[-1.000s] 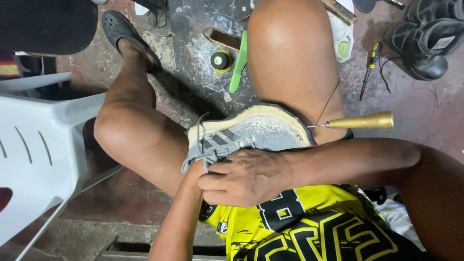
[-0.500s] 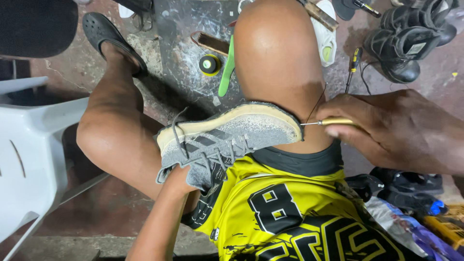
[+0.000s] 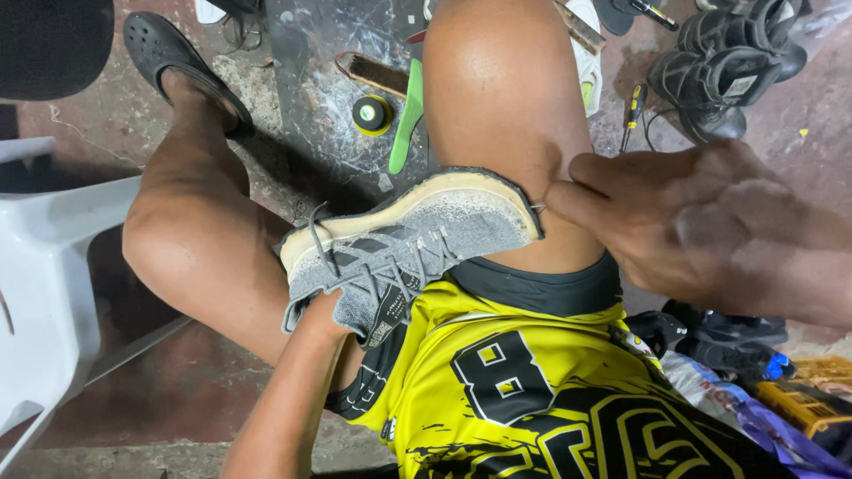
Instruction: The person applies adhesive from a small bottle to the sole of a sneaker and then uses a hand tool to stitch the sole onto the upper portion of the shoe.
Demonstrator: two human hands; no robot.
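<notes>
A grey knit sneaker (image 3: 417, 231) with a worn cream sole lies sole-up across my lap, toe against my right knee. My left forearm (image 3: 293, 399) runs up into the shoe's opening, and the hand itself is hidden inside. My right hand (image 3: 683, 222) is at the toe, fingers pinched together against the sole's edge. A thin metal awl tip (image 3: 538, 209) shows between the fingertips and the sole; the rest of the tool is covered by the hand.
On the stained floor ahead lie a green insole (image 3: 406, 124), a small round tin (image 3: 371, 113), a brush (image 3: 373, 75) and a screwdriver (image 3: 632, 111). Black boots (image 3: 728, 62) stand at the top right. A white plastic chair (image 3: 44, 293) is at my left. Dark shoes and bags (image 3: 719, 333) sit at the lower right.
My right hand left the shoe's upper, took the brass-handled awl at the toe, then closed in tight against the sole edge, hiding the handle. The view has shifted closer.
</notes>
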